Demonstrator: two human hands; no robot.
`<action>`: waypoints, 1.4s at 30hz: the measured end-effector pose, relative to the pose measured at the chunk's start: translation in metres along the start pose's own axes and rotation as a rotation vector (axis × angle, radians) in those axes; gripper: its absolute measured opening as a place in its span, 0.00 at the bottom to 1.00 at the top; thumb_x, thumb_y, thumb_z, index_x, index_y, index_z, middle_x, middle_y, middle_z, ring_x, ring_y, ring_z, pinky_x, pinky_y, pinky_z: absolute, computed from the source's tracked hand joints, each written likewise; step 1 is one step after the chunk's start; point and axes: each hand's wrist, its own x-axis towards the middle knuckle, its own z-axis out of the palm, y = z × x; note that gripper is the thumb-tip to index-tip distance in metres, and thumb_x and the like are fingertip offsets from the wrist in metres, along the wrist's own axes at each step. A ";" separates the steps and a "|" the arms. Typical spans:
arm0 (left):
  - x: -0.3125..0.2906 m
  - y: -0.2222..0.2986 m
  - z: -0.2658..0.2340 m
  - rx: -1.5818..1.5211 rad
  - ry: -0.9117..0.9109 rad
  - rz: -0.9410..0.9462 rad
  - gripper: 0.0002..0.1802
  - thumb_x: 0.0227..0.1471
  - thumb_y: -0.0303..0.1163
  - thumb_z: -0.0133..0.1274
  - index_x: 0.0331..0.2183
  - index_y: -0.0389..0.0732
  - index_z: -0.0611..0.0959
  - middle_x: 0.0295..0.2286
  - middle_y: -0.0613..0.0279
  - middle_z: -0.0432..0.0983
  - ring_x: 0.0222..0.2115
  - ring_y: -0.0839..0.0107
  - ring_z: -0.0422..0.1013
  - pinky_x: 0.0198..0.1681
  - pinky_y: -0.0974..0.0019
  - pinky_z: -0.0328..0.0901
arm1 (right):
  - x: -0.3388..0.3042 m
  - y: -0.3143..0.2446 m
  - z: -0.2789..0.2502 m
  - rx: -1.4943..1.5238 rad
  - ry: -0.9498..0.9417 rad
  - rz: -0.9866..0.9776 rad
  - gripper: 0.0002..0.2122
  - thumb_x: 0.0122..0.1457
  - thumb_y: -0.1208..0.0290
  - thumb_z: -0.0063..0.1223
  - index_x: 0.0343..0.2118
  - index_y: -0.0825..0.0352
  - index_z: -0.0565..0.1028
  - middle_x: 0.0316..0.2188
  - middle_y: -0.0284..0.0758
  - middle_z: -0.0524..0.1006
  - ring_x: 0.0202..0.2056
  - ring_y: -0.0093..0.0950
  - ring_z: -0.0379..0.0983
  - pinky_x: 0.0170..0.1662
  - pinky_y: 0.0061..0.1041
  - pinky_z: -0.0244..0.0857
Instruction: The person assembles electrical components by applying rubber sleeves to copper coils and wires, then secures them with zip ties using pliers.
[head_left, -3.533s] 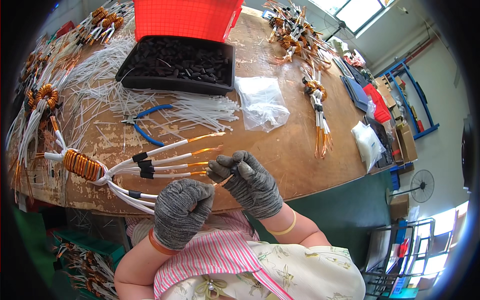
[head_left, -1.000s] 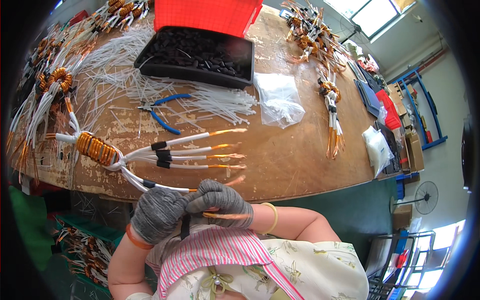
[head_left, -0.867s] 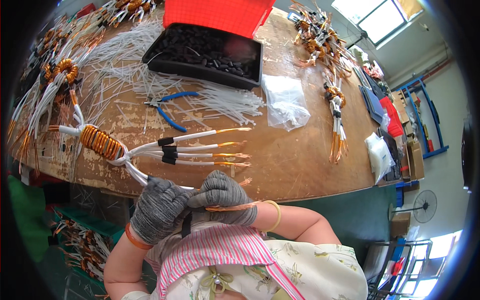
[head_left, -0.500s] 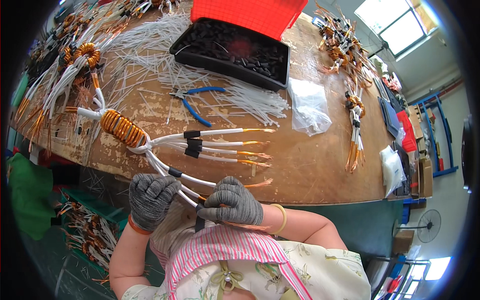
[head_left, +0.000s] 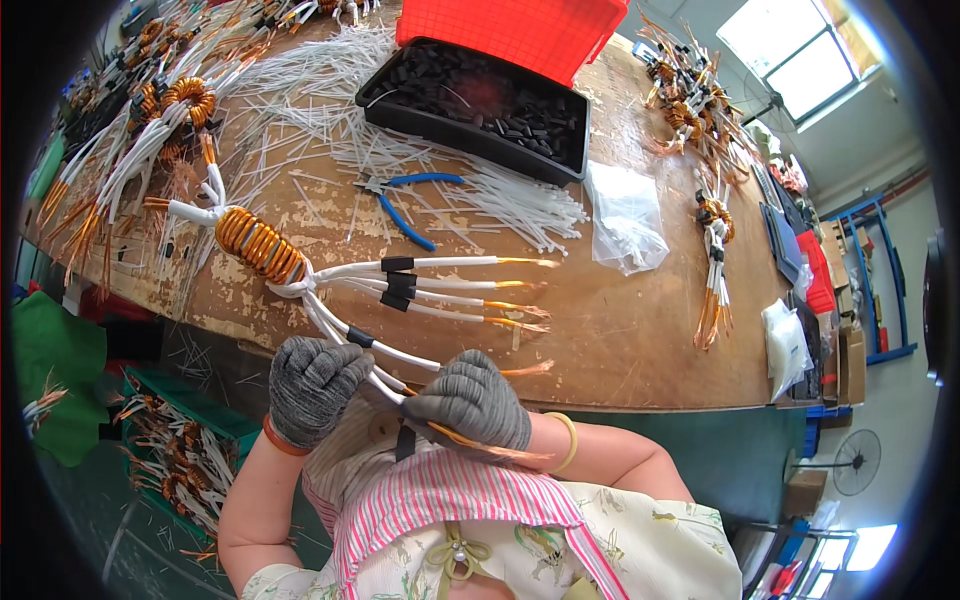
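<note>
A copper-wound coil (head_left: 262,247) lies on the table in front of me, with white-sleeved leads (head_left: 440,263) running from it to the right. Black sleeves (head_left: 398,285) sit on several of these leads, whose bare copper ends (head_left: 520,324) are frayed. My left hand (head_left: 318,390), in a grey glove, is closed around the nearest leads at the table's front edge. My right hand (head_left: 475,402), also gloved, pinches a near lead further toward its end. Loose copper strands (head_left: 490,447) stick out beneath that hand. Its fingers hide the part they grip.
Blue-handled cutters (head_left: 410,212) lie behind the leads, beside scattered white cable ties (head_left: 520,205). Further back stands a black bin (head_left: 480,115) of small black sleeves with a red bin. A clear bag (head_left: 625,220) and more coils (head_left: 715,220) are at right; a coil pile (head_left: 185,105) at left.
My right fingers have closed down over the lead, and more copper strands show beneath them. The view has shifted slightly. A wire bundle has appeared over the green cloth at far left.
</note>
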 end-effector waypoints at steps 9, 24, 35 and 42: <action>0.000 0.000 0.001 0.002 -0.013 0.009 0.16 0.29 0.28 0.59 0.29 0.47 0.81 0.31 0.69 0.74 0.32 0.69 0.69 0.35 0.62 0.62 | 0.011 -0.002 0.008 -0.187 -0.024 0.064 0.16 0.35 0.57 0.62 0.09 0.59 0.66 0.09 0.26 0.58 0.14 0.27 0.58 0.23 0.27 0.48; 0.003 -0.002 0.001 -0.025 -0.010 0.013 0.17 0.29 0.28 0.58 0.30 0.48 0.81 0.30 0.69 0.74 0.31 0.68 0.69 0.35 0.62 0.62 | 0.007 -0.001 0.001 -0.139 0.009 0.115 0.14 0.37 0.63 0.65 0.27 0.61 0.75 0.15 0.27 0.66 0.16 0.26 0.61 0.23 0.26 0.52; 0.000 -0.005 0.001 -0.050 -0.006 -0.001 0.17 0.32 0.29 0.56 0.32 0.46 0.81 0.32 0.69 0.73 0.33 0.68 0.68 0.37 0.62 0.62 | 0.015 0.005 -0.001 -0.078 -0.152 0.168 0.15 0.37 0.62 0.64 0.30 0.59 0.76 0.17 0.25 0.67 0.21 0.24 0.64 0.28 0.25 0.53; 0.000 -0.003 -0.001 -0.018 0.003 0.031 0.19 0.30 0.27 0.58 0.33 0.45 0.80 0.30 0.68 0.72 0.30 0.67 0.69 0.36 0.62 0.63 | 0.015 0.011 0.020 -0.225 0.000 0.043 0.16 0.38 0.69 0.56 0.35 0.56 0.76 0.24 0.22 0.71 0.26 0.22 0.67 0.35 0.28 0.55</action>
